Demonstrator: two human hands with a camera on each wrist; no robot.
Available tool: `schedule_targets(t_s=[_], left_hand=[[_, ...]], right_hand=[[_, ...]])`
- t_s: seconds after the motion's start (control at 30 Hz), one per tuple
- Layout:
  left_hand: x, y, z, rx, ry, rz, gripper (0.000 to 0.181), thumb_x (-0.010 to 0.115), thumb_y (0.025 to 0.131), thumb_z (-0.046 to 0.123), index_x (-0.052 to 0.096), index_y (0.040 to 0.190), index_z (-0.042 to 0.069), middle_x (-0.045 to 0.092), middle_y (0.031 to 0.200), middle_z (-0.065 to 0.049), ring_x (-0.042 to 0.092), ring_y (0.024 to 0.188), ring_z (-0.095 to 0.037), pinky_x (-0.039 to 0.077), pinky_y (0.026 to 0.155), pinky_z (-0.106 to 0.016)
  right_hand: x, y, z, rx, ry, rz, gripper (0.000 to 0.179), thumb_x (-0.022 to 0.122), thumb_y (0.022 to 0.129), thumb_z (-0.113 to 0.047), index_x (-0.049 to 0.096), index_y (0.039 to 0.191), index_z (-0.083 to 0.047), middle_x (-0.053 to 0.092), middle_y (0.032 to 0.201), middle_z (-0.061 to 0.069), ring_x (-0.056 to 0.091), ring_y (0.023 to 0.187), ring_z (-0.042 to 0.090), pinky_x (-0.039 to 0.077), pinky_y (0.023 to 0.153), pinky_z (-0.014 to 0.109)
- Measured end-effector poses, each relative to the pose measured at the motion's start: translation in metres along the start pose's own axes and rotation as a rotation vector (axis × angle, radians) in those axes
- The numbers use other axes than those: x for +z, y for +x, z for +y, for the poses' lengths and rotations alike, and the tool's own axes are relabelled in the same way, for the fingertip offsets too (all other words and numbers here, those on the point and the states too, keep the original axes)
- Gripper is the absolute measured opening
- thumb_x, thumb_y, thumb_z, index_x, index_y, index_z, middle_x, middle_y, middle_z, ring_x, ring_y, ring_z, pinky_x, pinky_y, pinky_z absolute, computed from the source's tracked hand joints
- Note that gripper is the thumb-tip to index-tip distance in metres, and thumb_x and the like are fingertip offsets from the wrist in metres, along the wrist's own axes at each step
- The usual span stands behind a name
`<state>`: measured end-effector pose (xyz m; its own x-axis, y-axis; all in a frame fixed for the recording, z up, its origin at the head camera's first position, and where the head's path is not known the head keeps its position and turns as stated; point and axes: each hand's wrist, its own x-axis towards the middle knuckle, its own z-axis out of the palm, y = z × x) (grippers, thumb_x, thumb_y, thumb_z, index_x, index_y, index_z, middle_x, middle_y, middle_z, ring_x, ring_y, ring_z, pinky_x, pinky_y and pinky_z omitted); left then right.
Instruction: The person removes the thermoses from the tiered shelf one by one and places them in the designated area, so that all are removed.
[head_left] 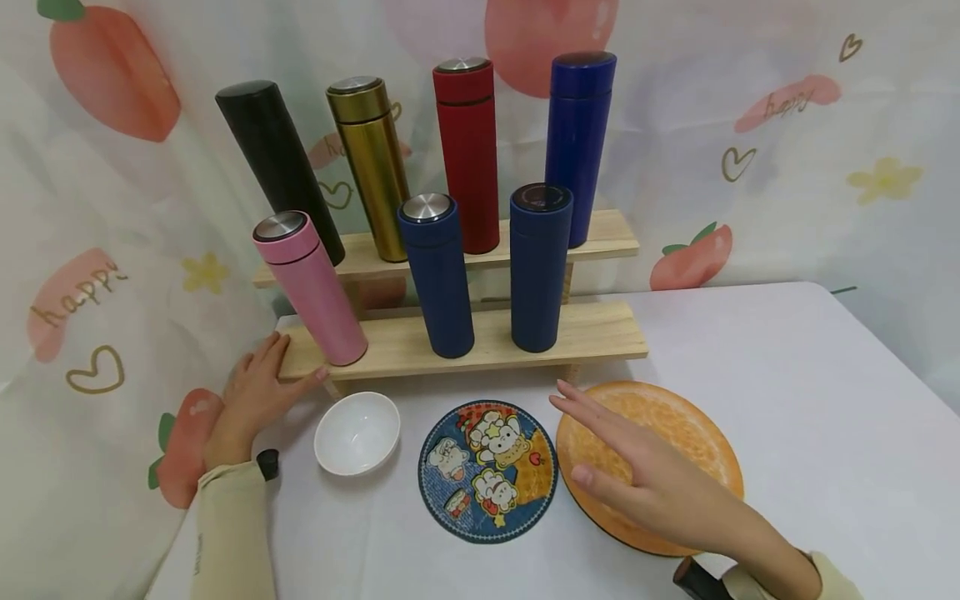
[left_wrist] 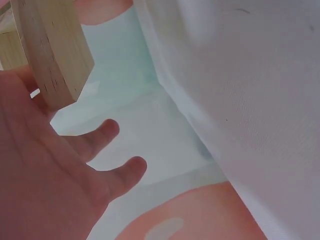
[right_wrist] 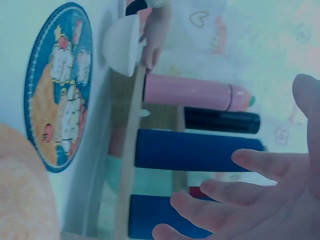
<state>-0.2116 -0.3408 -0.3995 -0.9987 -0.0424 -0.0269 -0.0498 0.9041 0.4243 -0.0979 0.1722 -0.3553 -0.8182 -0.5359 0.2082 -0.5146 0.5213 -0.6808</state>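
Observation:
My left hand (head_left: 251, 400) grips the left end of the lower board of a two-step wooden rack (head_left: 600, 329); its thumb lies along the front edge. In the left wrist view, the board end (left_wrist: 57, 55) sits against the fingers, two of them free. The right hand (head_left: 645, 475) holds nothing, fingers extended, above a round orange mat (head_left: 697, 425). On the lower step stand a pink thermos (head_left: 318, 300) and two dark blue thermoses (head_left: 442, 292). Behind them are black (head_left: 281, 158), gold (head_left: 372, 175), red (head_left: 468, 158) and bright blue (head_left: 577, 150) thermoses.
A white bowl (head_left: 357, 433) stands in front of the rack's left part. Beside it lies a round blue mat with cartoon figures (head_left: 450, 458), close to the orange mat. A printed curtain (head_left: 787, 192) hangs behind the white-covered table (head_left: 840, 400) and at its left.

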Motion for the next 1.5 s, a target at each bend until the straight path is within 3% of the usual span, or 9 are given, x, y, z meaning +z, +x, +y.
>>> schedule_targets(t_s=[0.07, 0.27, 0.43, 0.53, 0.67, 0.87, 1.0, 1.3, 1.5], left_hand=[[-0.002, -0.001, -0.001, -0.003, 0.008, -0.004, 0.113, 0.059, 0.097, 0.075, 0.017, 0.169, -0.002, 0.009, 0.176, -0.025, 0.011, 0.15, -0.068, 0.014, 0.113, -0.084], [-0.005, -0.002, -0.001, -0.005, 0.028, -0.001, 0.114, 0.059, 0.096, 0.075, 0.019, 0.167, -0.005, 0.011, 0.176, -0.025, 0.01, 0.15, -0.069, 0.012, 0.114, -0.083], [-0.004, -0.003, -0.003, -0.017, 0.007, -0.016, 0.115, 0.061, 0.096, 0.074, 0.019, 0.167, -0.006, 0.01, 0.176, -0.025, 0.009, 0.15, -0.069, 0.013, 0.113, -0.084], [-0.003, -0.003, -0.004, -0.015, 0.003, -0.019, 0.115, 0.061, 0.096, 0.074, 0.018, 0.167, -0.006, 0.01, 0.176, -0.026, 0.009, 0.149, -0.07, 0.012, 0.113, -0.084], [-0.002, -0.003, -0.003, -0.001, 0.004, -0.02, 0.114, 0.061, 0.097, 0.073, 0.019, 0.167, -0.007, 0.011, 0.175, -0.027, 0.011, 0.149, -0.07, 0.012, 0.114, -0.083], [0.004, -0.004, 0.0, 0.007, 0.019, -0.041, 0.113, 0.063, 0.097, 0.07, 0.02, 0.166, -0.008, 0.013, 0.175, -0.028, 0.014, 0.149, -0.069, 0.015, 0.114, -0.083], [0.007, -0.005, 0.0, -0.009, -0.003, -0.058, 0.115, 0.062, 0.096, 0.072, 0.018, 0.167, -0.007, 0.011, 0.175, -0.028, 0.012, 0.149, -0.069, 0.013, 0.114, -0.084], [0.001, 0.002, 0.007, 0.012, -0.006, -0.035, 0.114, 0.061, 0.098, 0.072, 0.017, 0.167, -0.007, 0.009, 0.175, -0.028, 0.018, 0.15, -0.064, 0.02, 0.115, -0.08], [-0.001, 0.002, 0.007, 0.012, -0.003, -0.027, 0.112, 0.062, 0.099, 0.069, 0.018, 0.166, -0.009, 0.011, 0.174, -0.03, 0.02, 0.149, -0.063, 0.022, 0.116, -0.078]], right_hand=[[-0.003, -0.001, -0.005, -0.016, 0.011, 0.017, 0.068, 0.069, 0.107, -0.029, 0.038, 0.167, -0.03, 0.034, 0.173, 0.0, 0.041, 0.152, 0.036, 0.044, 0.108, 0.071], [-0.017, 0.008, -0.016, -0.1, 0.012, 0.14, 0.078, 0.077, 0.1, -0.019, 0.039, 0.167, -0.03, 0.04, 0.17, -0.004, 0.042, 0.153, 0.025, 0.036, 0.118, 0.029], [-0.033, 0.03, -0.022, -0.108, 0.162, 0.187, 0.07, 0.07, 0.104, -0.014, 0.04, 0.167, -0.024, 0.042, 0.168, 0.001, 0.041, 0.152, 0.029, 0.036, 0.119, 0.035], [-0.04, 0.046, -0.026, -0.164, 0.305, 0.235, 0.067, 0.065, 0.105, -0.005, 0.039, 0.166, -0.015, 0.041, 0.168, 0.004, 0.039, 0.153, 0.03, 0.035, 0.121, 0.032], [-0.044, 0.065, -0.033, -0.251, 0.414, 0.348, 0.068, 0.064, 0.103, 0.001, 0.039, 0.165, -0.006, 0.042, 0.168, 0.008, 0.035, 0.156, 0.029, 0.03, 0.124, 0.032], [-0.05, 0.079, -0.037, -0.222, 0.377, 0.486, 0.071, 0.068, 0.103, -0.01, 0.037, 0.167, -0.01, 0.04, 0.169, 0.003, 0.033, 0.157, 0.023, 0.028, 0.126, 0.039], [-0.054, 0.088, -0.031, -0.172, 0.39, 0.526, 0.073, 0.066, 0.102, -0.009, 0.035, 0.168, -0.011, 0.041, 0.168, 0.001, 0.034, 0.156, 0.023, 0.028, 0.126, 0.042], [-0.061, 0.111, -0.005, -0.046, 0.551, 0.478, 0.075, 0.066, 0.106, -0.019, 0.028, 0.17, -0.014, 0.036, 0.17, 0.011, 0.033, 0.157, 0.028, 0.023, 0.128, 0.049], [-0.055, 0.127, 0.013, 0.026, 0.604, 0.41, 0.076, 0.066, 0.107, -0.025, 0.026, 0.171, -0.018, 0.037, 0.169, 0.009, 0.033, 0.156, 0.028, 0.03, 0.125, 0.054]])
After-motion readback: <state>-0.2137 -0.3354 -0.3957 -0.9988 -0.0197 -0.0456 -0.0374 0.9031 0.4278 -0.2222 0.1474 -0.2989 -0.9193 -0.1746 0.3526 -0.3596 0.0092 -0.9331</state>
